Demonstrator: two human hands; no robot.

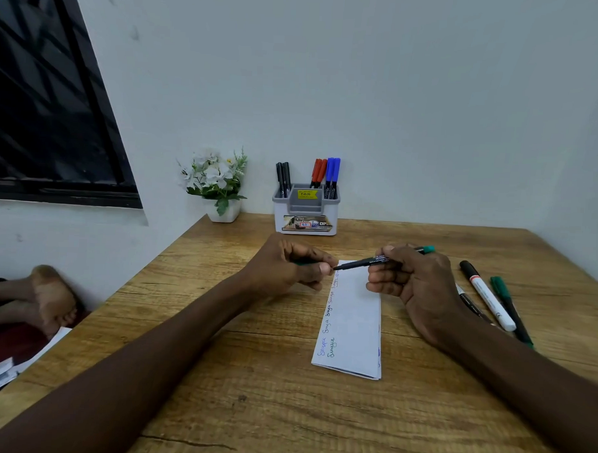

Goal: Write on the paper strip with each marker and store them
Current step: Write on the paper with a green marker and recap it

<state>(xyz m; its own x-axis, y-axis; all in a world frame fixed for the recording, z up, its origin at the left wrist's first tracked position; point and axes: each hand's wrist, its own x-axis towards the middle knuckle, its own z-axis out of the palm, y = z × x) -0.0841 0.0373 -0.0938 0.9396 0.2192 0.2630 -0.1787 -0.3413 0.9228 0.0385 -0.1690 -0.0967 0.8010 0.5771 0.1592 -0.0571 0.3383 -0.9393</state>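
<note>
1. We see the wooden table [284,412] meet the wall at the back and on the right, while its left edge runs off diagonally. The widest stretch of wood lies near us, between the forearms.
2. A holder [335,214] with black, red and blue markers stands at the back edge, with a flower pot [223,213] to its left. A thin black marker [469,305], a white marker [488,297] and a loose green marker [511,311] lie just right of the right hand [414,284].
3. The paper strip [355,323] is white and folded, with its long side running away from us. Blue, black and green handwriting runs along its left edge.
4. The right hand grips the held marker [360,262], which has a black barrel and a green end, above the strip's far end.
5. Its tip meets the fingertips of the left hand [286,270], which is clenched round a green cap [303,261], just left of the strip.
</note>
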